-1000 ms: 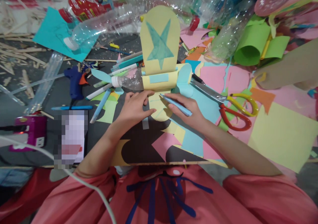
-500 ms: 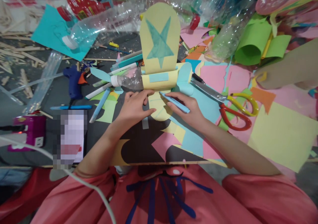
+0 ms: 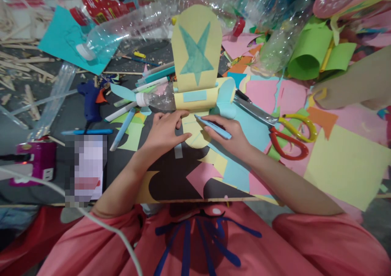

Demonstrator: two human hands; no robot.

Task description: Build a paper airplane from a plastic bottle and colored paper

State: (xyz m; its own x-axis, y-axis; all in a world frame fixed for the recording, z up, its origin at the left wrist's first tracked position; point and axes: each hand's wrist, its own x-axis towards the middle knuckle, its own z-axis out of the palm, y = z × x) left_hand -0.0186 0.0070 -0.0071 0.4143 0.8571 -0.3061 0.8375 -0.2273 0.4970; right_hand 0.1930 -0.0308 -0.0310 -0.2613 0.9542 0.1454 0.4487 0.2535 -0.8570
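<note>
A plastic bottle point(image 3: 159, 96) lies on its side, wrapped in yellow paper, with light blue paper pieces at its neck and base. Its far yellow wing point(image 3: 200, 13) bears a blue-green star. The near yellow wing point(image 3: 195, 139) shows a few thin blue lines. My left hand point(image 3: 166, 131) rests open at the left edge of this near wing, thumb and fingers apart. Pinched in my right hand point(image 3: 233, 135) is a light blue marker point(image 3: 218, 130), its tip at the near wing's upper part.
Scissors point(image 3: 287, 133) with red and yellow handles lie on paper scraps at right. At left are a blue glue gun point(image 3: 88, 100), a phone point(image 3: 90, 166) and a purple power adapter point(image 3: 35, 162). Several markers point(image 3: 124, 129) lie beside the bottle. Clear bottles point(image 3: 131, 27) crowd the back.
My right hand and the marker have shifted slightly left on the near wing. My left hand stays in place.
</note>
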